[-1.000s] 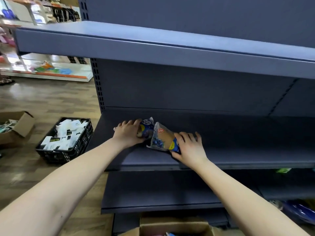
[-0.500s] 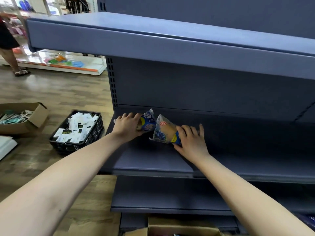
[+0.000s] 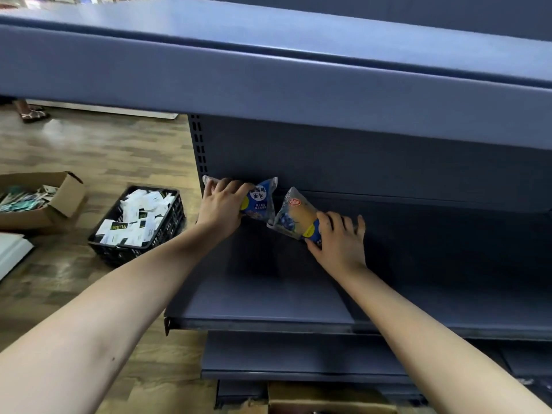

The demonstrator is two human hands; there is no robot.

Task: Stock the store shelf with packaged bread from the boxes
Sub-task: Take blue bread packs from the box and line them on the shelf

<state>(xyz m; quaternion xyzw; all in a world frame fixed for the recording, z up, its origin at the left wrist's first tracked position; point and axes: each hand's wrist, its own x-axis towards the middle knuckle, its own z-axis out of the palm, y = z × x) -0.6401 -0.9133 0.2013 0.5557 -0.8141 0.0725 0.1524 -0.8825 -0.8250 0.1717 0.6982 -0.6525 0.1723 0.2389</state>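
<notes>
Left hand (image 3: 222, 204) grips the left bread packet (image 3: 260, 201), fingers curled over its top edge. The packet stands at the back of the shelf (image 3: 263, 297). Right hand (image 3: 339, 242) holds the right bread packet (image 3: 294, 216), thumb under, fingers over. This packet is tilted, just right of the left hand's one. Black crate (image 3: 137, 222) and cardboard box (image 3: 44, 201) sit on the floor, left of the left hand.

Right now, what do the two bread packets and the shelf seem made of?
The left bread packet and right bread packet: apparently thin glossy plastic film, crinkled and partly see-through. The shelf: probably painted metal, matte blue-grey, thin folded front edge.
</notes>
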